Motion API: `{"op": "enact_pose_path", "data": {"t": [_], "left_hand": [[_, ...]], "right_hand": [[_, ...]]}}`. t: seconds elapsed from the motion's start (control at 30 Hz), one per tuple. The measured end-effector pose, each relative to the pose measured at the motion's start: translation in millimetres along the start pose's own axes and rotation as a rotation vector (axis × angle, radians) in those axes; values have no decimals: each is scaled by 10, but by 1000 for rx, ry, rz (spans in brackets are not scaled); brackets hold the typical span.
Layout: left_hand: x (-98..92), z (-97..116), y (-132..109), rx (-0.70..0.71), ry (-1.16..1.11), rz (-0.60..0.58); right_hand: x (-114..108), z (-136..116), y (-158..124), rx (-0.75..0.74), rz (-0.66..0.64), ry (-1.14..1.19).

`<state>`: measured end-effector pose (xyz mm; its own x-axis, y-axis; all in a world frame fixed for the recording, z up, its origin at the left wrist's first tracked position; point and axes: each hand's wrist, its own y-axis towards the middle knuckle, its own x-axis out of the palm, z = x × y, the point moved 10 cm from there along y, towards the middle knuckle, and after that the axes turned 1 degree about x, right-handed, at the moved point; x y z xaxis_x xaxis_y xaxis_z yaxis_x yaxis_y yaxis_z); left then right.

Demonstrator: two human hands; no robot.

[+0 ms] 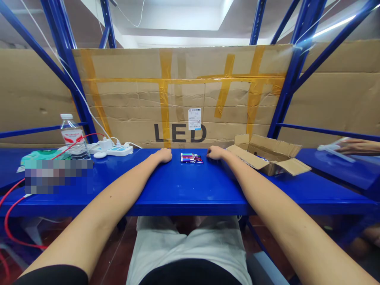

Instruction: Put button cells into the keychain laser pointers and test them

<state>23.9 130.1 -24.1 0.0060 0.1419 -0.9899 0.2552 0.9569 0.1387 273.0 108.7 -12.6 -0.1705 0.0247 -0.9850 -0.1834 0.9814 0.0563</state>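
Note:
Several pens [191, 158] with coloured barrels lie side by side in a small row on the blue table [178, 190]. To their left, my left hand [164, 155] rests on the tabletop with its fingers curled in, apart from the pens. My right hand [215, 152] lies just right of the row, also curled closed and not touching it. No object shows in either hand. An open cardboard box [271, 168] stands beyond my right wrist; a few small things inside it are partly visible.
On the left are a water bottle [75, 138], a green tissue pack [41, 157], a white power strip [118, 150] and red cables [12, 231]. A taped cardboard sheet [133, 111] closes off the back. At far right, another person's hand [359, 146] is near a clear plastic item [334, 148].

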Motion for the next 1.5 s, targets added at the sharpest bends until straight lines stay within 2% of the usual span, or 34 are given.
{"op": "enact_pose_path", "data": {"t": [0.63, 0.83, 0.93, 1.03, 1.13, 1.27, 1.37, 1.5], "left_hand": [[-23, 16, -34, -12, -50, 3], [-103, 66, -101, 20, -72, 21], [-253, 215, -167, 97, -98, 66], [-463, 515, -264, 224, -141, 130], [-605, 858, -378, 340, -182, 145], [-635, 1235, -550, 514, -135, 125], [-611, 1320, -624, 565, -55, 137], [-534, 1348, -659, 602, -26, 91]], "right_hand": [[31, -10, 50, -14, -7, -22], [-79, -51, -17, -10, 50, 25], [-251, -137, -94, -25, 149, 67], [-371, -341, -207, -88, 203, 102], [-314, -633, -312, -193, 106, 150], [-166, -866, -400, -248, -56, 187], [-111, -863, -411, -230, -108, 141], [-66, -845, -414, -259, -159, 117]]}}
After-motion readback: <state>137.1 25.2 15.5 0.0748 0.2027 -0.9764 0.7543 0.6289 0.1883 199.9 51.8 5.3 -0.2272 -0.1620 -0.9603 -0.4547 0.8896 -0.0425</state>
